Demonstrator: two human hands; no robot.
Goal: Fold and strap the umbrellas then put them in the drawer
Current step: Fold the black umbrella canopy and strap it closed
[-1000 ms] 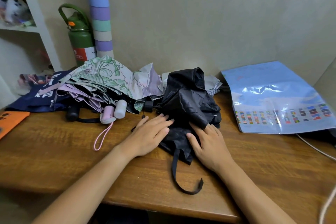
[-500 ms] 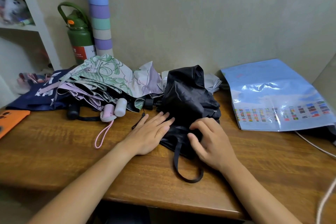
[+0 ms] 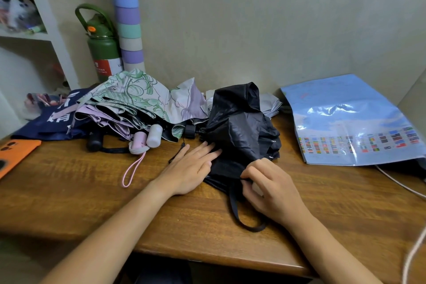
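A crumpled black umbrella (image 3: 239, 127) lies on the wooden desk (image 3: 69, 191), its black strap (image 3: 235, 212) looping toward the front edge. My left hand (image 3: 191, 168) lies flat with straight fingers pressing the umbrella's left edge. My right hand (image 3: 269, 189) curls its fingers and pinches the black fabric where the strap begins. To the left sits a heap of unfolded umbrellas: a green-and-lilac floral umbrella (image 3: 138, 97), a pink-handled one (image 3: 140, 140) with a pink wrist loop, and a black handle (image 3: 93, 142). No drawer is in view.
A green flask (image 3: 103, 53) and a pastel striped tube (image 3: 128, 18) stand at the wall. An orange phone (image 3: 13, 157) lies far left beside a navy cloth (image 3: 50, 120). A glossy blue flag booklet (image 3: 350, 122) lies at right, with a white cable (image 3: 401, 184) near it.
My right hand went from lying flat on the black fabric to curling and pinching it near the strap, drawing the strap loop closer. My left hand stayed pressing the umbrella.
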